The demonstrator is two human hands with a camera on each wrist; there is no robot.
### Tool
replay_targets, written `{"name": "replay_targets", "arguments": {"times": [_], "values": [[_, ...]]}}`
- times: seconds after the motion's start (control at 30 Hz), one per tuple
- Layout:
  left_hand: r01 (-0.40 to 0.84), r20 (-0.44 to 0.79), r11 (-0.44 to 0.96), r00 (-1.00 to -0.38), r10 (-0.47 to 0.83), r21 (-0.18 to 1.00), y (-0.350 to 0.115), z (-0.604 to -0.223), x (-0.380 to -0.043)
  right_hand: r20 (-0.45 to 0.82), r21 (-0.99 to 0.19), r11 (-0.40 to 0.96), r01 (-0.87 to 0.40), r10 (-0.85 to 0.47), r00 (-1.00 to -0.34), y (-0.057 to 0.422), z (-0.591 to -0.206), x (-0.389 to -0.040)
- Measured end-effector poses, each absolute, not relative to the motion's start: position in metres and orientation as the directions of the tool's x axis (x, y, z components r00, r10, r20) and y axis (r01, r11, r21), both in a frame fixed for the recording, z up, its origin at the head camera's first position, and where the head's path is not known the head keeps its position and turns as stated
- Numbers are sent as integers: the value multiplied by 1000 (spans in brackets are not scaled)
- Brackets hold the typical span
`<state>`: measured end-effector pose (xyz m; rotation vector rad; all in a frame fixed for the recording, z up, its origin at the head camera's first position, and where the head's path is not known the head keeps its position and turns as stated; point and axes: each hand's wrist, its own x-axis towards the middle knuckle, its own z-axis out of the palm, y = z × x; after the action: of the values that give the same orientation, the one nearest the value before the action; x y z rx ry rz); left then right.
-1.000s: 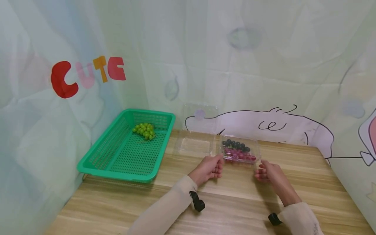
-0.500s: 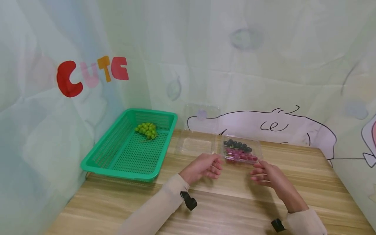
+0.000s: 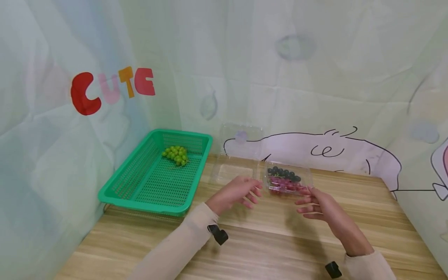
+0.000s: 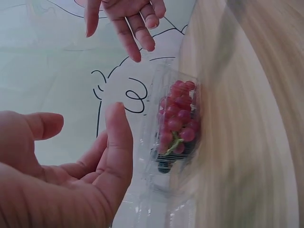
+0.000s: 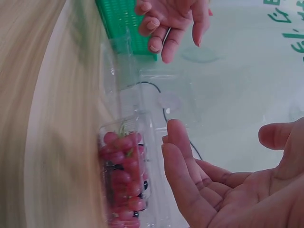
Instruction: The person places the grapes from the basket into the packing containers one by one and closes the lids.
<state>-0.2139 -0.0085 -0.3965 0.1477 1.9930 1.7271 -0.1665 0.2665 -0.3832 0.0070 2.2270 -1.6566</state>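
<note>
A clear plastic clamshell box point(image 3: 290, 181) with its lid down stands near the back of the table. Inside it lie red grapes point(image 4: 179, 114) and, behind them, dark grapes point(image 3: 283, 173). My left hand point(image 3: 239, 193) hovers in front of the box's left side, fingers loosely bent and holding nothing. Off the box's front right corner is my right hand point(image 3: 323, 208), its fingers spread and relaxed, also holding nothing. In both wrist views the thumbs stand apart from the fingers. A second clear box point(image 3: 233, 173), with its lid raised against the wall sheet, sits left of the first.
To the left stands a green plastic basket point(image 3: 190, 186) with a bunch of green grapes point(image 3: 176, 155) in it. A printed sheet point(image 3: 238, 77) hangs behind and along the sides of the wooden table point(image 3: 266, 241).
Both hands have drawn away from the grape-filled box, the left toward the left, and their fingers have loosened. The boxes and basket stay put while the head view shifts slightly.
</note>
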Motion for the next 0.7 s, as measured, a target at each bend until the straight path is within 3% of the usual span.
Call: {"name": "replay_targets", "arguments": {"times": [0.17,0.3,0.5,0.7], "values": [[-143,-245,278,-893,378,950,-16,-385,-213,-273,-913,360,192,-189,-943,261,-372,-160],[-47,-197,365,-901,386,930,-23,-373,-212,-215,-867,483,121,-143,-966,255,-362,-152],[121,-99,464,-900,423,877,-39,-354,-207,-9,-633,768,-93,-128,-992,245,-352,-143],[363,62,604,-886,460,710,-54,-341,-203,149,-437,879,-189,-137,-979,237,-352,-140]]}}
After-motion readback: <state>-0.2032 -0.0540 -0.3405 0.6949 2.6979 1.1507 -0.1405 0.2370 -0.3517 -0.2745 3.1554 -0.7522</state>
